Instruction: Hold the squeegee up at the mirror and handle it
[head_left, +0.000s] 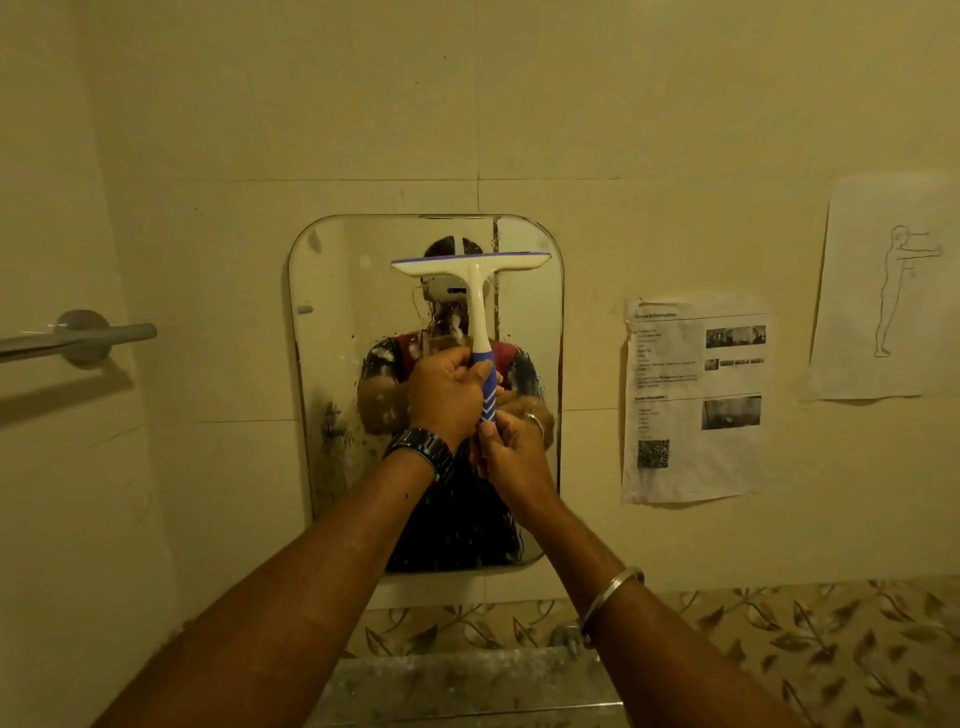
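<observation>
Both hands grip a squeegee (471, 270) upright: left hand (447, 395) wrapped round its blue handle, right hand (511, 447) pinching the handle's end, steadying the blade against the wet mirror (332, 374) near its top edge.

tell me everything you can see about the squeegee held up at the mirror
The white plastic squeegee with a blue grip is T-shaped: a wide head with a blue blade strip along its top edge, and a cream neck running down into a blue handle with white chevrons. It stands upright, head level, in front of the upper part of the wet, streaked rounded wall mirror. The left hand grips the handle; the right hand holds its lower end.
</observation>
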